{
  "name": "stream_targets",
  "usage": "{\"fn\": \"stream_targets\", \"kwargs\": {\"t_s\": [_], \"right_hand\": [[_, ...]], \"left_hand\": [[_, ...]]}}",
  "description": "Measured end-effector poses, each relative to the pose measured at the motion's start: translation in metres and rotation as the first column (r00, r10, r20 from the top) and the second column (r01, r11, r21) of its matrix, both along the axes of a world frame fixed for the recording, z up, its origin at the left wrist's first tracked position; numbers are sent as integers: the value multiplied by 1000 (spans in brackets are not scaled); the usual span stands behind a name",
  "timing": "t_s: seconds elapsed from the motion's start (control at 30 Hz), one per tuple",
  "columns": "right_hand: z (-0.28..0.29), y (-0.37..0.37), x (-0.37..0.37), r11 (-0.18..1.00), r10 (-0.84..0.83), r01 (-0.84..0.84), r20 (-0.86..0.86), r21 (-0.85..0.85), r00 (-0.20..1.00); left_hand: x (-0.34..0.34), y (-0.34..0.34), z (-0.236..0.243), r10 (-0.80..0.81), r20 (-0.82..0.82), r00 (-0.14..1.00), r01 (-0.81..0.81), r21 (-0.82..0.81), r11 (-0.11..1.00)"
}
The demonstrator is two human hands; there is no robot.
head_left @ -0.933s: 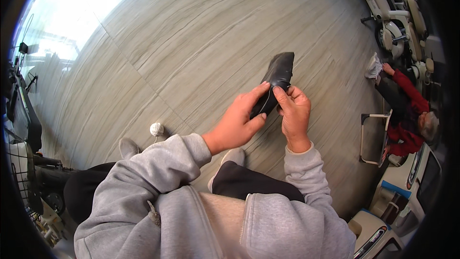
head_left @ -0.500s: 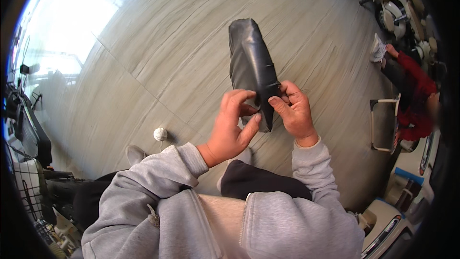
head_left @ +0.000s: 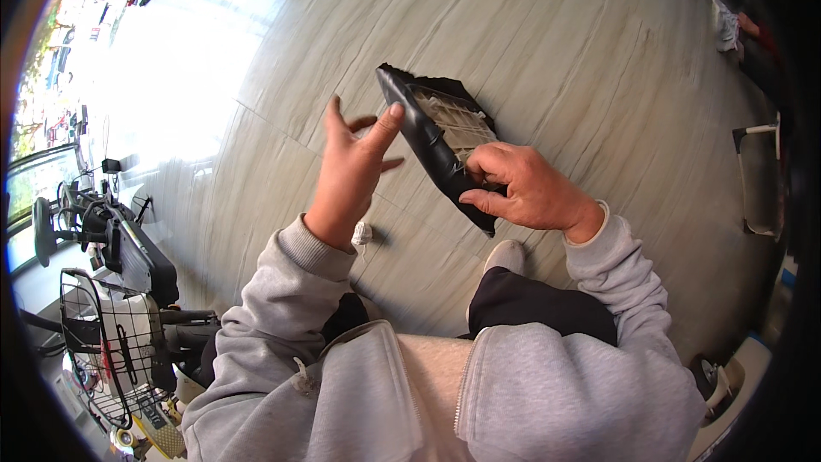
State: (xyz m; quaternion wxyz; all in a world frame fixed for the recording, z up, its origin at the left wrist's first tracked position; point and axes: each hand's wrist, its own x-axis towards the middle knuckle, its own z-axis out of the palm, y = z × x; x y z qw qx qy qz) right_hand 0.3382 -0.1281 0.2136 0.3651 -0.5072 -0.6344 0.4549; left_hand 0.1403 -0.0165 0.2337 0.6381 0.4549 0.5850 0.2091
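Black leatherette makes up the long cover held in the air over the floor, ahead of the body, its open side facing up and to the right. Across that opening, pale threads run over a beige inner layer. The right hand bends over the cover's nearer part, its grip pinching the edge between thumb and curled fingers. The left hand is by the far end with its grip spread, fingers apart and slightly blurred; its thumb overlaps the cover, though I cannot tell whether it touches.

Large grey-beige tiles with slanting streaks make up the floor, glossy enough to carry a broad white glare of daylight toward its far left corner. On them, just right of the left wrist, rests a small white ball of thread.

Along the floor's left edge stands a black wire basket, with a bright glass front farther back. By the right edge are a pale tubular frame with dark corners and, beyond it, another person's white shoe. Toward the near right corner sits a small wheel, partly hidden by a grey sleeve.
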Motion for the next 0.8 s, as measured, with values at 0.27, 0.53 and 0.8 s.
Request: {"fn": "stream_targets", "kwargs": {"t_s": [0.27, 0.53, 0.8], "right_hand": [[-36, -5, -20, 991, 132, -131, 227, -22, 965], [-56, -14, 1, 975, -214, 222, 243, -3, 946], [-82, 2, -10, 978, -177, 100, 471, 185, 864]], "left_hand": [[-15, -17, -39, -204, 91, 975, 221, -524, 822], [-18, -27, -87, -106, 149, 983, 162, -443, 882], [-27, -25, -93, -136, 242, 961, 230, -422, 877]]}}
